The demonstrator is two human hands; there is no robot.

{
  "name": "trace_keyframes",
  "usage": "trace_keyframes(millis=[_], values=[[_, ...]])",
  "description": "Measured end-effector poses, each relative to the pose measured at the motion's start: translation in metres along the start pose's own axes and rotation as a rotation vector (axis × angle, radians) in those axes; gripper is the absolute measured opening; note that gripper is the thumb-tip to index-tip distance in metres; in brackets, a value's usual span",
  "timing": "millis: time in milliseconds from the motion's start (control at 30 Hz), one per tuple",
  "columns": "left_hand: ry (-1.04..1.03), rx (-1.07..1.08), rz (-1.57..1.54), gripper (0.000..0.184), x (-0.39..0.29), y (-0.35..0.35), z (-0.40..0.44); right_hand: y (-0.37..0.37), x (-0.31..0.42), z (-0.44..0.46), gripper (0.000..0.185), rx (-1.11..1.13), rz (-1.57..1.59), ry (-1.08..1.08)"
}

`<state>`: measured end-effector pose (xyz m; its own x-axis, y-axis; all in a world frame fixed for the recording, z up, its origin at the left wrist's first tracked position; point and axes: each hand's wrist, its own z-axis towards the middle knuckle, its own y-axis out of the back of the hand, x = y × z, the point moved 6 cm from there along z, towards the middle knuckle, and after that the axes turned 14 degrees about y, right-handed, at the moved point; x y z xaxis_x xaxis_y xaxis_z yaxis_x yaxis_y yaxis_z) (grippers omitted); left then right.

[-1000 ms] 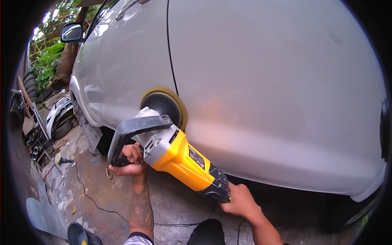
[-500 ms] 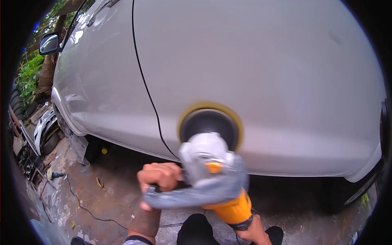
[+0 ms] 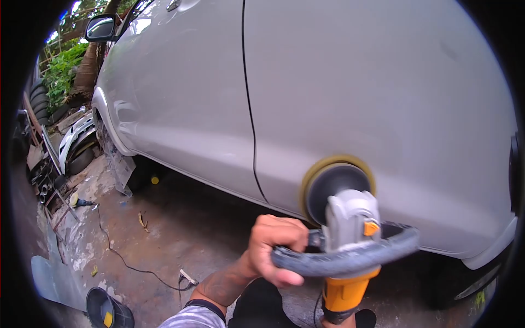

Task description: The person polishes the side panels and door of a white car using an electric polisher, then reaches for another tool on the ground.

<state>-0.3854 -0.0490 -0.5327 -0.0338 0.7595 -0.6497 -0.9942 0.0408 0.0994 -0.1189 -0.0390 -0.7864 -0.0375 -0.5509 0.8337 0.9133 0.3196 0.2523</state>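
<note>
A yellow-and-grey polisher point(image 3: 353, 262) is in both my hands, its head tilted up toward a silver car door panel point(image 3: 350, 98). Its round backing plate point(image 3: 334, 186) carries a yellow pad point(image 3: 343, 159), which lies against the lower part of the door, right of the dark door seam. My left hand point(image 3: 276, 243) is closed around the left end of the grey curved handle point(image 3: 350, 261). At the bottom edge, my right hand point(image 3: 343, 321) is wrapped around the rear of the yellow body; most of its fingers are hidden.
On the left floor lie a second corded tool with a pale round pad point(image 3: 80, 201), a power cord point(image 3: 131, 268) and a black bucket point(image 3: 116, 312) holding something yellow. Car parts point(image 3: 76, 139) and stacked tyres point(image 3: 39, 101) are piled behind. A wheel point(image 3: 478, 279) stands at lower right.
My view has swung left, so the door seam and bucket side show further right. The polisher sits lower on the door and slightly further from the seam. Both hands keep their hold.
</note>
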Motion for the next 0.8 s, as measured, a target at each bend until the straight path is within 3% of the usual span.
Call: trace_keyframes(millis=[67, 133, 200, 333, 433, 600, 700, 800], values=[[-0.163, -0.096, -0.067, 0.066, 0.003, 0.033, -0.010, -0.015, -0.027, 0.009, 0.068, -0.016, 0.096, 0.017], [-0.071, -0.269, -0.065, 0.076, 0.001, 0.064, -0.025, -0.032, 0.025, 0.045, 0.046, 0.180, -0.125, 0.002], [-0.198, -0.509, -0.066, 0.081, 0.009, 0.099, -0.047, -0.048, 0.036, 0.071, 0.046, 0.293, -0.169, 0.065], [-0.266, -0.692, -0.127, 0.076, 0.034, 0.158, -0.094, -0.067, 0.044, 0.102, 0.045, 0.353, -0.142, 0.019], [-0.242, -0.469, -0.082, 0.073, 0.025, 0.160, -0.082, -0.071, 0.044, 0.105, 0.046, 0.339, -0.194, 0.087], [-0.224, -0.530, -0.052, 0.075, 0.028, 0.131, -0.068, -0.051, 0.044, 0.085, 0.042, 0.254, -0.221, 0.086], [-0.118, -0.498, 0.051, 0.088, 0.003, 0.074, -0.039, -0.024, 0.032, 0.057, 0.042, 0.198, -0.241, 0.040], [-0.100, -0.107, -0.071, 0.079, 0.008, 0.028, -0.016, 0.001, 0.012, 0.027, 0.043, 0.120, -0.178, 0.006]])
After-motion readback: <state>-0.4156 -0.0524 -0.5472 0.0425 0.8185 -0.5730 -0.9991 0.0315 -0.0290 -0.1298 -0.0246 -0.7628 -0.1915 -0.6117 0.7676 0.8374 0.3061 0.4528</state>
